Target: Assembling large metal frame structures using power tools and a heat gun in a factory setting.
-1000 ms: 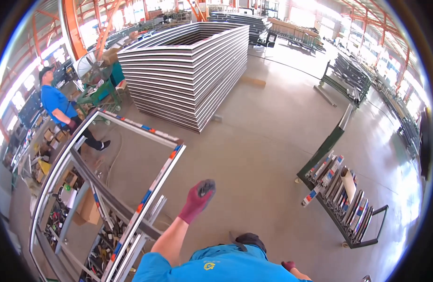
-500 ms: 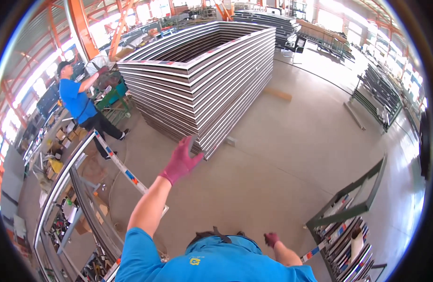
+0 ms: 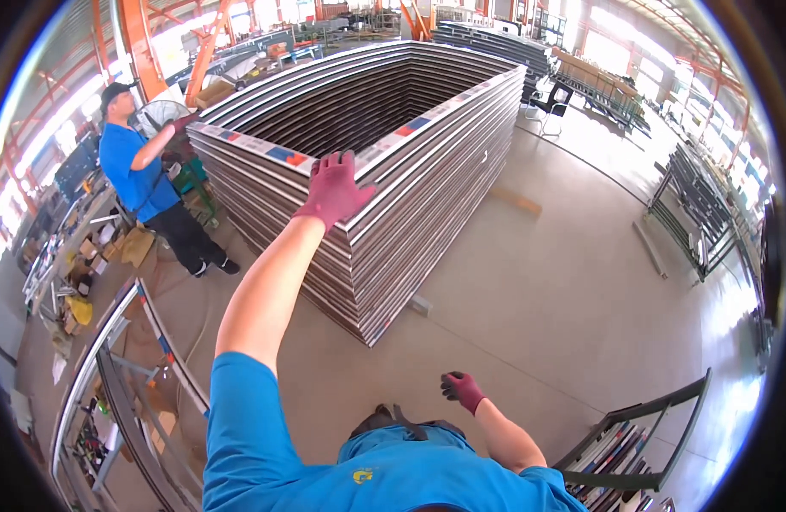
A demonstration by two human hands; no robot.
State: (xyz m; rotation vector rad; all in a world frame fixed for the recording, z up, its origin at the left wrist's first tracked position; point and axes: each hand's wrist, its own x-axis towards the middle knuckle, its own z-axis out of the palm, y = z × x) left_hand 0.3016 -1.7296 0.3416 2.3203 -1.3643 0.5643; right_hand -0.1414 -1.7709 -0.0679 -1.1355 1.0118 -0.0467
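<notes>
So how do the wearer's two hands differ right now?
The left hand is raised, arm stretched out, fingers spread at the near corner of the stack of frames. The right hand hangs low by the body, fingers loosely curled, over the bare floor, holding nothing. Both wear dark red gloves.

Tall stack of grey frames [image 3: 427,196]
</notes>
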